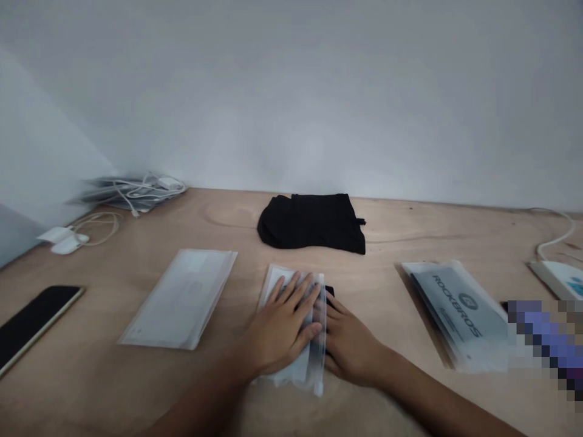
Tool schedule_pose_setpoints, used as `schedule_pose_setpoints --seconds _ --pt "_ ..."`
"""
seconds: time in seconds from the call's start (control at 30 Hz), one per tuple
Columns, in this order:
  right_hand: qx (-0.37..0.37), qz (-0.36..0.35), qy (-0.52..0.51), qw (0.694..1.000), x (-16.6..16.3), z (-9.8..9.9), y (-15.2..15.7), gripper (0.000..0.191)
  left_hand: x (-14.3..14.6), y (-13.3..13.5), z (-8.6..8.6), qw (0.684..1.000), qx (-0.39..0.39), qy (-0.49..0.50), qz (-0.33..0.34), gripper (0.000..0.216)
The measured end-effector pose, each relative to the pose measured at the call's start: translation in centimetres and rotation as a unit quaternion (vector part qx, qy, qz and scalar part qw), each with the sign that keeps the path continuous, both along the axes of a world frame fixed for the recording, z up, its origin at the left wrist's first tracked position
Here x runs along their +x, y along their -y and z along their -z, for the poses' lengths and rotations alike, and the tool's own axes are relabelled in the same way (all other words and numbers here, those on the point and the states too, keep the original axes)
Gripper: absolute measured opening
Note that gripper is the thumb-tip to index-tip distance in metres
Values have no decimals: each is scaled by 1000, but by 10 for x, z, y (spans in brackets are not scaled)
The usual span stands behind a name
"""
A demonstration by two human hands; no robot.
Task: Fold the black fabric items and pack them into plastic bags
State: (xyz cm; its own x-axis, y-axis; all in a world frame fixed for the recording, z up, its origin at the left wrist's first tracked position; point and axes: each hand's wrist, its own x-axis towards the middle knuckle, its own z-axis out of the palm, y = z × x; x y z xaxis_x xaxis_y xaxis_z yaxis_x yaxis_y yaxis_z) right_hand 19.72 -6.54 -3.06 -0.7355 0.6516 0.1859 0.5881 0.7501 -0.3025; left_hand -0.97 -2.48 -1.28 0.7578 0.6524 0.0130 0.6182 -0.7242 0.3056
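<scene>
A translucent zip bag (320, 358) with a white sheet inside lies in front of me in the head view. My left hand (285, 325) presses down on it, palm down and fingers spread. To the right, my right hand (350, 340) lies flat against the bag's zip edge. Its fingers reach left, and their tips show dimly through the clear plastic. A small piece of black material (330, 291) peeks out by those fingers; most of it is hidden. Farther back, a folded black cloth item (312, 223) with a small tab on its right side rests on the table.
Another frosted bag (182, 297) lies to the left, and a ROCKBROS-printed bag (460, 315) to the right. A phone (39, 321), a white charger with cable (68, 240) and a cable pile (136, 191) occupy the left side. At far right are a white box-like device (558, 276) and a blurred-out patch.
</scene>
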Motion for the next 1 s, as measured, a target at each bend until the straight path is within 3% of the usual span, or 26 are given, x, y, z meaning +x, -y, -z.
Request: schedule_pose_setpoints --seconds 0.1,0.2,0.37,0.73,0.87,1.0 --pt "14 5 -32 999 4 -1 -2 56 -5 -2 -2 1000 2 14 -14 60" --pt "29 -4 -59 998 30 -3 4 66 -11 -5 -1 999 3 22 -33 60" --pt "44 71 4 997 62 3 16 65 -11 -3 2 999 10 18 -29 60" --pt "38 103 -3 994 -17 18 1 55 -8 -3 -3 999 14 6 -36 61" --pt "47 107 -37 992 -12 20 2 51 -11 -4 -1 998 21 -4 -51 62" --pt "37 58 -95 993 7 11 11 22 -10 -3 0 998 21 -6 -60 64"
